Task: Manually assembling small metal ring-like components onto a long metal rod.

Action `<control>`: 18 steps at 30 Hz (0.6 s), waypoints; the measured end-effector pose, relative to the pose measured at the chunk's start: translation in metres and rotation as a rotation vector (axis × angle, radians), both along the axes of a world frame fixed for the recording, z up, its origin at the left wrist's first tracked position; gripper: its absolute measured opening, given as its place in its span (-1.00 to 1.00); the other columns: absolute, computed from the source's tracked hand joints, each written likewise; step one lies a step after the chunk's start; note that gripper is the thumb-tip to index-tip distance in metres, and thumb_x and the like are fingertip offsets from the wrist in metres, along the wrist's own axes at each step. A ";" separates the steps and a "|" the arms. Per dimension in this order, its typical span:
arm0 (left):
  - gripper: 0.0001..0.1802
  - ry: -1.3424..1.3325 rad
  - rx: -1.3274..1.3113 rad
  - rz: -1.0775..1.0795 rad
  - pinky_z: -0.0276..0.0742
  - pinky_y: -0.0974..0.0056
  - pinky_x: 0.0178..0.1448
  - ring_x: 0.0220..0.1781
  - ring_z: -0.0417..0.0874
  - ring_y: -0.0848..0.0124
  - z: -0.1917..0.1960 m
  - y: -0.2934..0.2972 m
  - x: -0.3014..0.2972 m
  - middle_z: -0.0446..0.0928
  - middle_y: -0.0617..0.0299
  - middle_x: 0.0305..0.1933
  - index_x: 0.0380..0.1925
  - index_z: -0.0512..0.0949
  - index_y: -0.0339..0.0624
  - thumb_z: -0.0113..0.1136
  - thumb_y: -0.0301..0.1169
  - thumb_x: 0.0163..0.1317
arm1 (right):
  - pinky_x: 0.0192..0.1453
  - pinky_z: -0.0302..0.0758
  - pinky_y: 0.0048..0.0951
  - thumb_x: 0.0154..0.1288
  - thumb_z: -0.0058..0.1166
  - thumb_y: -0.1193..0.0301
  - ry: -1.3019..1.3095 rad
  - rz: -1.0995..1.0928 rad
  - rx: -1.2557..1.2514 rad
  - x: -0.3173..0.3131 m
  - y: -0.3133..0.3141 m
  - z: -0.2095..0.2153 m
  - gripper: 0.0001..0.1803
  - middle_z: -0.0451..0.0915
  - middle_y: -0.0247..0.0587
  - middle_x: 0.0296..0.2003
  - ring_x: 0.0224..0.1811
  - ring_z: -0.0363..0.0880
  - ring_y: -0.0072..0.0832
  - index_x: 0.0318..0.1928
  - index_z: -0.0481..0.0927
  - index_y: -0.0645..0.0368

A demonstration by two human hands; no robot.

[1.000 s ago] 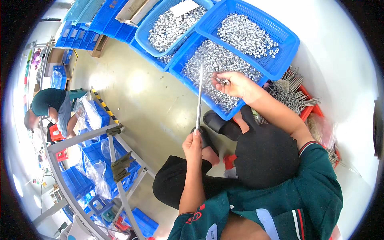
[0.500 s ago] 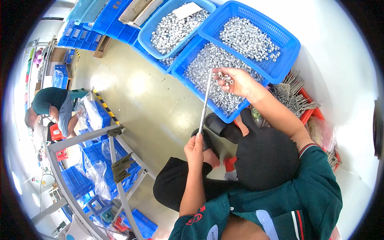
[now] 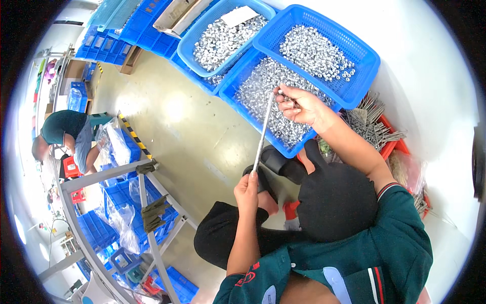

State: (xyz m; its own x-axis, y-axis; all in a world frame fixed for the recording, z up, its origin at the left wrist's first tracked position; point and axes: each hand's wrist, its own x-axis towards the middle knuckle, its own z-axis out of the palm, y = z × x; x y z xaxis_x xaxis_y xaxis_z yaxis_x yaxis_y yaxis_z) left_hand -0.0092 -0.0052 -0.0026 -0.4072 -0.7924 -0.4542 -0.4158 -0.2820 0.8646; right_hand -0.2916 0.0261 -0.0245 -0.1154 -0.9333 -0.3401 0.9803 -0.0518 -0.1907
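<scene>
— Two hands on one thin metal rod, is that right?

— Yes. The rod runs slanted between them. Its lower end is pinched in the fingers of the left hand, which are closed around it. Its upper end meets the right hand.

— What are the right fingers doing?

— They are curled shut at the rod's top, and a few small silver nuts show between the fingertips, right against the rod's tip. I cannot tell whether any nut is already on the rod.

— What lies under those fingers?

— A blue basket filled with the same small silver nuts. The right hand hovers just above that heap. Just beyond the fingers a second blue basket rests partly on top of the first, also holding nuts. Further past it, a third blue tray of nuts carries a white slip of paper.

— And toward the wrist side?

— Beside the right forearm sits a red bin with a bundle of thin metal rods sticking out.

— Below the left fingers?

— The person's knees in dark trousers, a black shoe, and the pale green floor. Well away from both hands, another person in a dark green top bends over near a grey metal rack and stacked blue crates.
</scene>
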 end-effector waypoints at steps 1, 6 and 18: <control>-0.64 -0.003 -0.002 0.009 0.03 0.51 -0.56 -0.60 0.16 0.69 0.000 0.000 0.000 0.24 0.48 -0.67 -0.69 0.39 -0.24 0.05 -0.27 0.22 | -0.75 0.10 -0.79 0.26 -0.06 0.27 -0.001 -0.010 -0.010 0.001 0.000 0.001 -0.75 0.33 -0.37 -0.51 -0.66 0.18 -0.74 -0.22 0.40 0.23; -0.63 0.001 -0.006 -0.038 0.03 0.51 -0.55 -0.58 0.13 0.68 0.000 0.001 0.002 0.21 0.49 -0.66 -0.69 0.37 -0.24 0.04 -0.27 0.22 | -0.75 0.10 -0.80 0.26 -0.06 0.26 -0.013 -0.016 0.021 0.000 -0.002 0.007 -0.75 0.32 -0.38 -0.53 -0.66 0.18 -0.74 -0.27 0.42 0.22; -0.63 -0.077 -0.161 -0.088 0.04 0.49 -0.55 -0.60 0.14 0.66 0.000 -0.002 0.012 0.20 0.47 -0.68 -0.69 0.36 -0.23 0.03 -0.25 0.23 | -0.81 -0.04 -0.78 0.21 0.00 0.27 0.465 0.263 0.177 -0.005 -0.012 0.032 -0.72 0.24 -0.43 -0.65 -0.74 0.10 -0.77 -0.41 0.49 0.29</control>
State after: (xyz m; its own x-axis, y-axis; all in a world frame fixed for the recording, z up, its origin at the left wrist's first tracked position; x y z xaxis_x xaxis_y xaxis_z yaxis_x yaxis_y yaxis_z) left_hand 0.0025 -0.0071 -0.0023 -0.4470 -0.8200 -0.3574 -0.4998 -0.1024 0.8601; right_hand -0.2962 0.0139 0.0073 -0.0618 -0.8843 -0.4628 0.7664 0.2550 -0.5896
